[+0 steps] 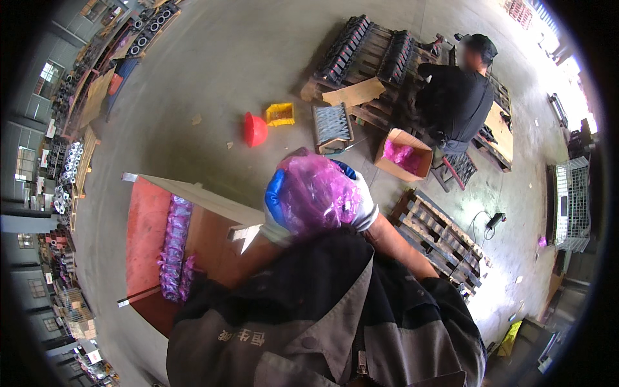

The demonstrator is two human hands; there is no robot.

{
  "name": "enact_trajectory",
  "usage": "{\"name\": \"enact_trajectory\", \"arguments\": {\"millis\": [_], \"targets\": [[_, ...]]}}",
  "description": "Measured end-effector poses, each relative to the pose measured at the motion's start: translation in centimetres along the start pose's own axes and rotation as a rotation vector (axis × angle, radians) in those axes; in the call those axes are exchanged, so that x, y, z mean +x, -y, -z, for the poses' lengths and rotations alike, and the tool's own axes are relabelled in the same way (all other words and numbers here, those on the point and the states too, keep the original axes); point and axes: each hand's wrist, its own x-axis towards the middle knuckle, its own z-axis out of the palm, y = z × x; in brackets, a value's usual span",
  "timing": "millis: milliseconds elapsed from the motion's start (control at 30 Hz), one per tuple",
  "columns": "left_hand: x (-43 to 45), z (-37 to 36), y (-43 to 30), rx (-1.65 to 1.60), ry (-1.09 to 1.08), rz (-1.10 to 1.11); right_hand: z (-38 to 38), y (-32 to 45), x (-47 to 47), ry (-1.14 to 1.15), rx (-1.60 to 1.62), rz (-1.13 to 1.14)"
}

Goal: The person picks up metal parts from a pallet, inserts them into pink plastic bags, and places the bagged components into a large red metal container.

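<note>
Between my two gloved hands, close to my chest, is a part wrapped in pink plastic film [316,191]; the film hides most of what is inside. My left hand [276,203], in a white glove with blue coating, grips it from the left side. On the opposite side my right hand [360,198], gloved the same way, presses against the film. To my left stands a large open carton with an orange-red lining [145,237]. Inside it, a row of pink-wrapped parts [175,246] lies along one wall.
A person in dark clothes [454,96] sits beside a wooden pallet [314,87] bearing black metal parts [346,51]. Ahead on the floor are a red helmet-like bowl [255,129], a yellow bin [280,114], a stool [332,126] and a cardboard box [408,169]. Another pallet [437,237] lies right.
</note>
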Motion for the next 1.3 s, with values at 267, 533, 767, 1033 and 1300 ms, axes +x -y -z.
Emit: {"name": "enact_trajectory", "arguments": {"millis": [267, 533, 767, 1033, 1300], "targets": [[1.0, 3.9, 0.6, 0.027, 0.032, -0.033, 2.1, 0.4, -1.9, 0.167, -0.217, -0.027], [0.0, -1.6, -2.4, 1.338, 0.293, -0.115, -3.5, 4.3, -0.2, 0.389, -1.392, 0.162], [1.7, 6.7, 2.3, 0.135, -0.205, -0.162, -4.8, 2.5, 2.2, 0.251, -2.591, 0.235], [-1.2, 6.2, 0.3, 0.969, -0.356, -0.319, -0.4, -1.1, 2.4, 0.190, -1.739, 0.139], [-8.3, 4.3, -2.6, 1.305, -0.403, -0.348, 3.2, -4.6, 1.3, 0.476, -1.616, -0.387]]}}
